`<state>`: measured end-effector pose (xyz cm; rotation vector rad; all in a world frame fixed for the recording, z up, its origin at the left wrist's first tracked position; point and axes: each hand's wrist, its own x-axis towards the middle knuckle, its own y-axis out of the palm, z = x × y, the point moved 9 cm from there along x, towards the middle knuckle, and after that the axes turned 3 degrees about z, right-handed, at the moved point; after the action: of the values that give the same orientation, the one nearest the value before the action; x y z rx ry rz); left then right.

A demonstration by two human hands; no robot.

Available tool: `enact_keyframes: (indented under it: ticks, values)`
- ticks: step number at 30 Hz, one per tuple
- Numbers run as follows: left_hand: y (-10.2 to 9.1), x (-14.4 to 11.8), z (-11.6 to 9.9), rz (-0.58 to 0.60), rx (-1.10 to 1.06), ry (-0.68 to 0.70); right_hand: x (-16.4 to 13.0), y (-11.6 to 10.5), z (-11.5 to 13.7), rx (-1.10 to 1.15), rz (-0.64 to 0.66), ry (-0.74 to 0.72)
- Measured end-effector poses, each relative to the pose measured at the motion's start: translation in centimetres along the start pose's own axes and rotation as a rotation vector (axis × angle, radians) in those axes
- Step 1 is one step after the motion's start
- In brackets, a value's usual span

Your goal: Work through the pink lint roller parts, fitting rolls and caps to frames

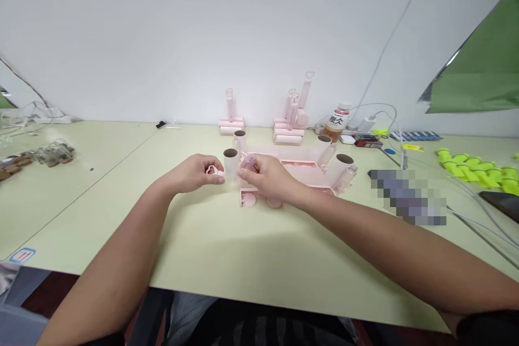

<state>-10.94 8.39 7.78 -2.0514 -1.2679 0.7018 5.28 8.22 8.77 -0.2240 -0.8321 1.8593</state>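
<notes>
My left hand (pixel 197 174) is closed in a pinch on a small pale pink heart-shaped loop (pixel 214 171). Across from it, my right hand (pixel 267 177) pinches a clear pinkish tube (pixel 248 162), partly covered by the fingers. Between the two hands stands a white sticky roll (pixel 231 167) with a brown cardboard core. A second white roll (pixel 240 138) rises just behind it. Below and behind my right hand lies a pink plastic tray (pixel 304 174), and flat round pink parts (pixel 248 199) show at its front.
Pink lint rollers (pixel 288 132) stand by the wall, another (pixel 231 127) to their left. White rolls (pixel 339 168) and clear tubes (pixel 346 178) stand right of the tray. A bottle (pixel 336 121), cables, a blurred-out item (pixel 407 197) and yellow-green parts (pixel 478 167) lie further right.
</notes>
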Motion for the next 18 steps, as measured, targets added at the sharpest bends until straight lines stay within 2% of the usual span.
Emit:
enact_keyframes:
  ticks: [3,6,13,18]
  values:
    - [0.1,0.2,1.0,0.023,0.111,-0.041,1.7,1.5,-0.5,-0.176,0.103,0.055]
    - [0.8,0.6,1.9,0.057,0.191,-0.061,2.3,2.5,-0.8,-0.230,0.147,0.080]
    - [1.9,1.2,2.3,0.071,0.229,-0.075,2.8,3.2,-0.9,-0.280,0.172,0.103]
    - [1.4,1.3,2.7,0.060,0.203,-0.075,3.1,3.3,-0.7,-0.279,0.166,0.101]
